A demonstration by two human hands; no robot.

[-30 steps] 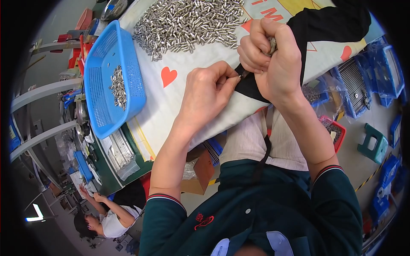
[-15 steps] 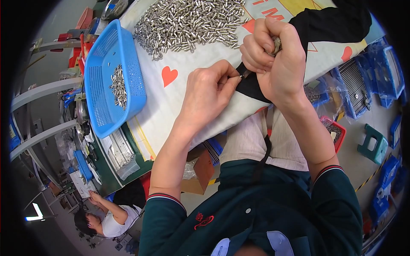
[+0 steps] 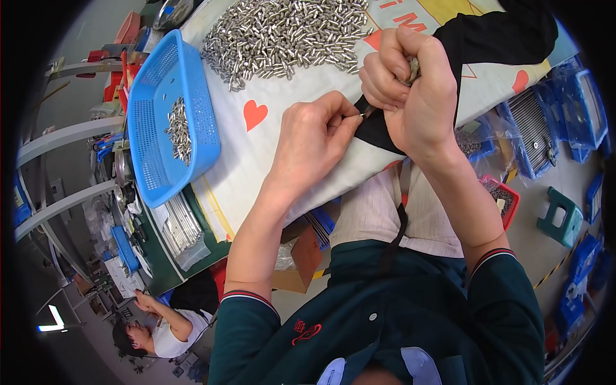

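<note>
My left hand [image 3: 313,138] is closed in a pinch, thumb and forefinger on a small silvery metal part [image 3: 362,116], of which only the end shows. Close beside it, my right hand [image 3: 420,96] makes a fist around a pale, wrapped-looking handle [image 3: 414,69]. Most of that tool is hidden by the fingers; a thin tip seems to come out below, at the metal part. A black cloth [image 3: 378,133] lies under both hands on the table's edge. Beyond them spreads a big heap of small silvery metal pins [image 3: 282,42].
Left of the heap stands a blue perforated basket [image 3: 208,128] with some pins inside. The white table cover [image 3: 247,167] has red hearts. Metal rods [image 3: 183,224] lie at the left. A seated person [image 3: 170,330] works at lower left. A green stool [image 3: 561,217] and red bin [image 3: 510,202] are right.
My right fist has shifted very slightly to the left. The left hand keeps its pinch in the same place.
</note>
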